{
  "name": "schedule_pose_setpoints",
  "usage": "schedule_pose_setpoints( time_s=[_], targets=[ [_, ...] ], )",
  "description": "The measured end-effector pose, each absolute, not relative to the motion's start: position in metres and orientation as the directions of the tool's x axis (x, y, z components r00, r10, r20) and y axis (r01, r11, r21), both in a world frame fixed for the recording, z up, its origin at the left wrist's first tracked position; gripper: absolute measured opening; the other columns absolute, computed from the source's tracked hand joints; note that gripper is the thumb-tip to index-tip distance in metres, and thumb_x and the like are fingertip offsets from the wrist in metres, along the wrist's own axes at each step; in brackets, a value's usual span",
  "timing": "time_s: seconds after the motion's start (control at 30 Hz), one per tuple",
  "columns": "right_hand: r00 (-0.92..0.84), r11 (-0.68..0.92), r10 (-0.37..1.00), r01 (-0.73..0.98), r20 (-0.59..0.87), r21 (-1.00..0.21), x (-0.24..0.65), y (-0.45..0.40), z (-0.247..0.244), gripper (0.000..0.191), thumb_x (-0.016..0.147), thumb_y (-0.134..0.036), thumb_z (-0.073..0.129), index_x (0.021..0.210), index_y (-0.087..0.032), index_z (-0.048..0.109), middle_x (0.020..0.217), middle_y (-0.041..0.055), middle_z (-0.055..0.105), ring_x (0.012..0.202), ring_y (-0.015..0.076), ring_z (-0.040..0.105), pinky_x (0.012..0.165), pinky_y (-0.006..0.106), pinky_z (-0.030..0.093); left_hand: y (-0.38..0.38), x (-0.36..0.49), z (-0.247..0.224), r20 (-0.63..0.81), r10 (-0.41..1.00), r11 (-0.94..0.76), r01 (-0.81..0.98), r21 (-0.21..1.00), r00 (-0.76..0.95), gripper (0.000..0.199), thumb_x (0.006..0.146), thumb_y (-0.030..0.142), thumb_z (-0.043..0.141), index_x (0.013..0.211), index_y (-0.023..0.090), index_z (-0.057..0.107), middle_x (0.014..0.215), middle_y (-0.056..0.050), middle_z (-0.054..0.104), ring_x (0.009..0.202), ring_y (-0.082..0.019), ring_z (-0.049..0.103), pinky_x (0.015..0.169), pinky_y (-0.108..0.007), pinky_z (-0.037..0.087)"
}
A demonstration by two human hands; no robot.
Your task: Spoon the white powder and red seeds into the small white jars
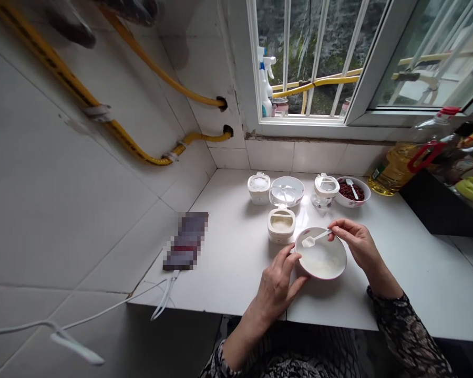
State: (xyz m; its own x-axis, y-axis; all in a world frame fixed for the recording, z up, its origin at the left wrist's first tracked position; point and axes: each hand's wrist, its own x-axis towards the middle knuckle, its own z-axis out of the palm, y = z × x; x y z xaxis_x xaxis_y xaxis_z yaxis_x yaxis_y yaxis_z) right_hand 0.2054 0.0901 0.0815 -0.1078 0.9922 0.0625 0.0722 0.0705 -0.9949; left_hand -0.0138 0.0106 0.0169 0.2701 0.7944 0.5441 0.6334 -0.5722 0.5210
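Note:
A white bowl with pale contents at its bottom stands near the counter's front edge. My left hand holds its left rim, thumb low and fingers on the edge. Between the fingertips of my right hand is the handle of a small white spoon, its scoop over the bowl's back left part. Just behind the bowl sits an open white jar with pale powder. Farther back are a jar of white grains, a bowl with a clear lid or dish over it and a clear jar with a white top.
A bowl of dark red beans with a white spoon stands back right, beside an oil bottle and a black box. At the left lie a blurred dark object and a white cable. Tiled walls and a window border the counter.

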Motion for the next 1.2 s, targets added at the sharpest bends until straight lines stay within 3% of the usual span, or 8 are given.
schedule_pose_setpoints(
  time_s=[0.33,0.63,0.73,0.83,0.93,1.0,1.1,1.2],
  targets=[
    [-0.103,0.078,0.992,-0.006,0.078,-0.997,0.205,0.091,0.083,0.035,0.069,-0.051,0.078,0.078,-0.018,0.073,0.058,0.0010,0.067,0.063,0.0175,0.062,0.077,0.035,0.050,0.013,-0.015,0.010,0.584,0.765,-0.598,0.637,0.486,0.273,0.040,0.090,0.021,0.064,0.126,0.020,0.046,0.134,-0.017,0.059,0.122,-0.029,0.063,0.090,-0.039,0.060],
    [-0.051,0.023,0.998,-0.119,0.029,-0.993,0.203,0.098,0.082,0.033,0.061,-0.045,0.083,0.074,-0.017,0.073,0.057,0.0006,0.067,0.058,0.0150,0.060,0.069,0.031,0.050,0.015,-0.014,0.011,0.610,0.746,-0.610,0.643,0.462,0.269,0.042,0.087,0.018,0.065,0.124,0.020,0.046,0.131,-0.017,0.061,0.116,-0.028,0.066,0.084,-0.037,0.061],
    [-0.020,0.085,0.996,-0.137,0.088,-0.987,0.195,0.104,0.087,0.035,0.063,-0.047,0.082,0.076,-0.017,0.072,0.059,0.0014,0.069,0.058,0.0158,0.062,0.069,0.033,0.051,0.015,-0.013,0.010,0.603,0.753,-0.601,0.649,0.466,0.264,0.041,0.088,0.020,0.065,0.124,0.021,0.046,0.131,-0.015,0.061,0.113,-0.027,0.068,0.083,-0.036,0.061],
    [-0.002,0.252,0.968,-0.059,0.252,-0.966,0.181,0.105,0.094,0.031,0.075,-0.048,0.076,0.084,-0.019,0.071,0.066,0.0029,0.072,0.064,0.0187,0.067,0.071,0.036,0.054,0.015,-0.013,0.010,0.589,0.765,-0.590,0.648,0.481,0.260,0.040,0.088,0.021,0.065,0.123,0.023,0.047,0.133,-0.015,0.061,0.111,-0.026,0.069,0.082,-0.035,0.061],
    [-0.036,0.511,0.859,0.132,0.511,-0.849,0.166,0.101,0.097,0.017,0.089,-0.037,0.064,0.093,-0.021,0.069,0.076,0.0040,0.076,0.073,0.0207,0.071,0.080,0.040,0.055,0.015,-0.013,0.010,0.598,0.758,-0.599,0.643,0.477,0.261,0.040,0.088,0.021,0.064,0.124,0.022,0.047,0.132,-0.015,0.061,0.113,-0.026,0.068,0.082,-0.036,0.061],
    [-0.152,0.699,0.708,0.296,0.690,-0.651,0.158,0.098,0.095,0.011,0.093,-0.026,0.057,0.093,-0.023,0.068,0.079,0.0031,0.077,0.073,0.0196,0.070,0.091,0.045,0.052,0.015,-0.013,0.010,0.614,0.744,-0.611,0.640,0.466,0.264,0.039,0.089,0.021,0.064,0.124,0.021,0.047,0.131,-0.016,0.061,0.116,-0.028,0.067,0.085,-0.037,0.061],
    [-0.329,0.830,0.512,0.430,0.793,-0.357,0.153,0.095,0.090,0.019,0.095,-0.015,0.050,0.090,-0.024,0.067,0.079,0.0014,0.077,0.070,0.0179,0.068,0.103,0.049,0.045,0.016,-0.013,0.010,0.630,0.729,-0.625,0.634,0.456,0.266,0.039,0.089,0.023,0.064,0.124,0.021,0.047,0.129,-0.016,0.062,0.118,-0.029,0.065,0.087,-0.039,0.061],
    [-0.298,0.819,0.509,0.455,0.807,-0.349,0.155,0.094,0.089,0.019,0.095,-0.015,0.050,0.092,-0.024,0.066,0.079,0.0011,0.077,0.070,0.0180,0.068,0.103,0.048,0.045,0.016,-0.014,0.009,0.613,0.744,-0.614,0.635,0.469,0.266,0.041,0.089,0.023,0.065,0.125,0.022,0.046,0.131,-0.016,0.060,0.118,-0.028,0.065,0.086,-0.038,0.061]
  ],
)
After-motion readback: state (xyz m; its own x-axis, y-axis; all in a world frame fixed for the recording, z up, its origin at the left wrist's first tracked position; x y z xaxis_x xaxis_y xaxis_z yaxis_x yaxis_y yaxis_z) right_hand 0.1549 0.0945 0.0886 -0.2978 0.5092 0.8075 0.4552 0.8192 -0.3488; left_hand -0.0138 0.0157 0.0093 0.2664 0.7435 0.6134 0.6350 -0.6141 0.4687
